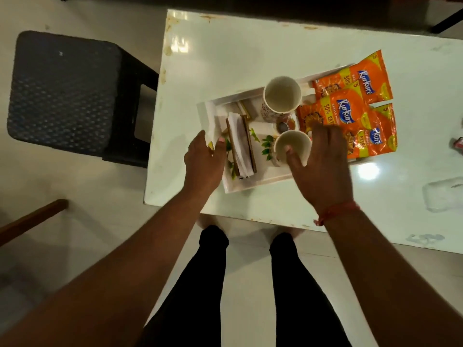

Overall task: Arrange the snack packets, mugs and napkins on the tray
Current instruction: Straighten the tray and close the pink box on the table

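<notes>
A white tray (253, 187) with a leaf print lies on the white table (238, 51). In its left part, white napkins (239, 144) stand in a wooden holder. A tall white mug (281, 95) stands at the tray's far side and a second mug (292, 144) nearer me. Three orange snack packets (344, 113) overlap across the tray's right end. My left hand (203, 161) pinches the tray's left rim, thumb inside, beside a loose napkin. My right hand (323, 166) grips the near mug by its rim, thumb inside the cup and fingers over the packets.
A black plastic stool (65, 91) stands on the floor left of the table. A wooden bar (32, 219) juts in at lower left. A clear plastic wrapper (443, 196) and a small red item (458, 144) lie at the table's right. My legs stand at the near edge.
</notes>
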Available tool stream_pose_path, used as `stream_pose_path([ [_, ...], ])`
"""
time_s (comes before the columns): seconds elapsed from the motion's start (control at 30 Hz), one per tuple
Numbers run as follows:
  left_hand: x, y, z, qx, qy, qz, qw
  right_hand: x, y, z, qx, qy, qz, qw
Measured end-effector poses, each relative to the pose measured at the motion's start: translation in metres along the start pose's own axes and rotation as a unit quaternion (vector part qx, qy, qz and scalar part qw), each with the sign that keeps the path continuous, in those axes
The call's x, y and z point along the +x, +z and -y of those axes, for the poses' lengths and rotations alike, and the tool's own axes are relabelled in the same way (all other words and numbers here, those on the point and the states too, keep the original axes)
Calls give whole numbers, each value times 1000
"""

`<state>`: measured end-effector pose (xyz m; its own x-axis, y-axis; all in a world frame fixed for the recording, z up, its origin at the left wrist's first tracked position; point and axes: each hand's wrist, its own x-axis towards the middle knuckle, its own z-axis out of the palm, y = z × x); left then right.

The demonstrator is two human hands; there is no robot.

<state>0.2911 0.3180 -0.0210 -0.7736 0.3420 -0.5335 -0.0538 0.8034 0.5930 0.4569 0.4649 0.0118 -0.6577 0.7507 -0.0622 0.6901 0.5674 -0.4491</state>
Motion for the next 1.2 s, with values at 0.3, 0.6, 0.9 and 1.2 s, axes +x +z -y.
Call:
stream_pose_path([
  [0.3, 20, 39, -19, -1, -64, -84, 994, 58, -49, -118, -39, -19, 3, 999],
  [0.6, 29, 46, -20, -86, -148, -100, 980, 113, -61, -183, 100, 169, 48, 979],
  [0.9, 39, 39, -20, -92, -198, -92, 972, 144, -55, -183, 281, 335, 208, 875],
  [1.2, 44, 36, -22, -139, -247, -81, 956, 148, -47, -182, 291, 355, 207, 864],
])
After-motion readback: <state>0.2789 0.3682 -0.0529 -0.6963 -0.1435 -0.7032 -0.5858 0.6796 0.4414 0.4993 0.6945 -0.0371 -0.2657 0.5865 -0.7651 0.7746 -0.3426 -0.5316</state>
